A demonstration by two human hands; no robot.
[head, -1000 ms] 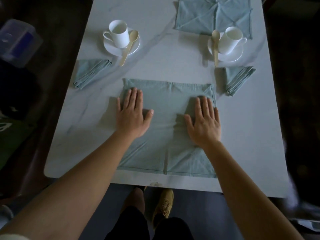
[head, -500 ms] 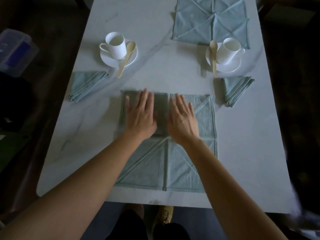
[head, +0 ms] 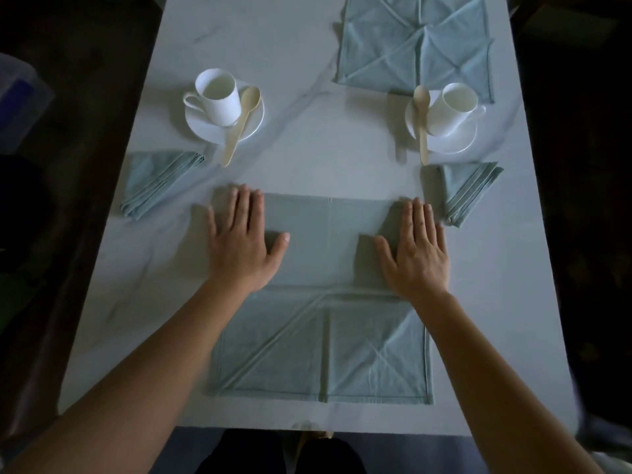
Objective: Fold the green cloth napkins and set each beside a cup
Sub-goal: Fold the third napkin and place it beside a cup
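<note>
Folding napkin: a pale green cloth (head: 325, 354) lies flat at lower centre. Its far part is doubled over into a smooth band, and its near part shows diagonal and upright creases and a stitched hem.
Left hand: the left hand (head: 241, 244) lies flat, palm down and fingers straight, on the band's left end.
Right hand: the right hand (head: 415, 251) lies the same way on the band's right end.
Finished napkins: the left folded napkin (head: 157, 181) sits at centre left, below the left cup (head: 219, 95). The right folded napkin (head: 461, 189) sits at centre right, below the right cup (head: 455, 109), just beside the band's corner.
Spare cloth: an open creased napkin (head: 413, 46) lies at upper right.
Edges and room: the near hem runs just inside the table (head: 307, 159) edge. Marble shows on both sides of the cloth and between the band and the saucers.
</note>
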